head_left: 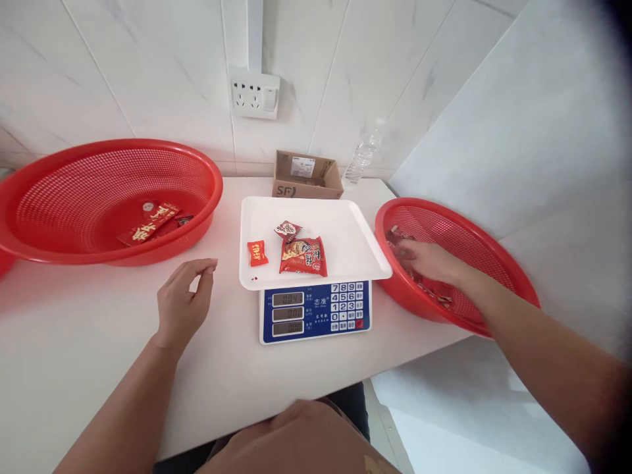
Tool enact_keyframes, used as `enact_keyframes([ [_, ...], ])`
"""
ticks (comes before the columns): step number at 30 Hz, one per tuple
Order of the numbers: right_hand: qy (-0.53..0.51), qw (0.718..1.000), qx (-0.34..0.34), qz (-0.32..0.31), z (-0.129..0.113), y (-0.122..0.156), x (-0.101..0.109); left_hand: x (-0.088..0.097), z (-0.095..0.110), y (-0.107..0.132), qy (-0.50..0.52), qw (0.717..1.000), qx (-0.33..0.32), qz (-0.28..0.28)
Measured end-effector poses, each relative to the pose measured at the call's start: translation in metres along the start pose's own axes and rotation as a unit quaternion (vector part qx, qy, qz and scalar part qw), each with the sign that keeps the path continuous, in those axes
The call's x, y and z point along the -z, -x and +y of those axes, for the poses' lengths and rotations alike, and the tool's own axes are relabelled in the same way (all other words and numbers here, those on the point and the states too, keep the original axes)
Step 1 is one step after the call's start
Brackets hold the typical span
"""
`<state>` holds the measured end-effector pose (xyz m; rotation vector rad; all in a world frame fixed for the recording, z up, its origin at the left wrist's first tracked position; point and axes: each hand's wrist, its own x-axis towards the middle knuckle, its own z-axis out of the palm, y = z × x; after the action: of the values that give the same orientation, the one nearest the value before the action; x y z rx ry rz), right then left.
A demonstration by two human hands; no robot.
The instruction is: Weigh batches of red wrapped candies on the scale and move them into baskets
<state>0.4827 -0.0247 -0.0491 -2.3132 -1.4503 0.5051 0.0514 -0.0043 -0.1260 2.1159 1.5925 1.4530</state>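
Observation:
A blue electronic scale stands on the white table with a white tray on top. On the tray lie three red snack packets: a small one, another small one and a larger one. My right hand reaches into the red basket on the right, its fingers down among red packets; whether it grips one I cannot tell. My left hand hovers over the table left of the scale, fingers loosely curled, holding nothing.
A large red basket at the left holds a few red packets. A cardboard box and a clear plastic bottle stand by the tiled wall, under a wall socket. The table's edge runs near my lap.

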Motion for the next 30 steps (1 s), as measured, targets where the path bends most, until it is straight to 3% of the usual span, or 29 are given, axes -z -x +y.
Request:
enact_keyframes([
  [6,0.028,0.998,0.034,0.033,0.019,-0.008,0.028,0.003,0.004,-0.001,-0.018,0.999,0.036,-0.003],
  [15,-0.046,0.993,0.024,0.106,0.013,-0.001,0.043,0.001,0.007,-0.001,-0.021,0.997,0.074,-0.025],
  [18,-0.137,0.984,0.058,0.101,-0.01,0.002,0.04,-0.001,0.003,-0.001,-0.021,0.998,0.056,-0.02],
  [21,-0.189,0.976,0.104,0.029,-0.046,0.007,0.027,-0.003,-0.003,-0.002,-0.015,1.0,0.022,-0.005],
  [25,-0.137,0.981,0.122,-0.062,-0.091,0.008,-0.001,-0.001,-0.006,0.0,-0.013,1.0,0.007,-0.005],
  [30,-0.093,0.974,0.18,-0.101,-0.122,-0.006,-0.035,0.0,-0.006,0.0,-0.009,1.0,0.003,-0.007],
])
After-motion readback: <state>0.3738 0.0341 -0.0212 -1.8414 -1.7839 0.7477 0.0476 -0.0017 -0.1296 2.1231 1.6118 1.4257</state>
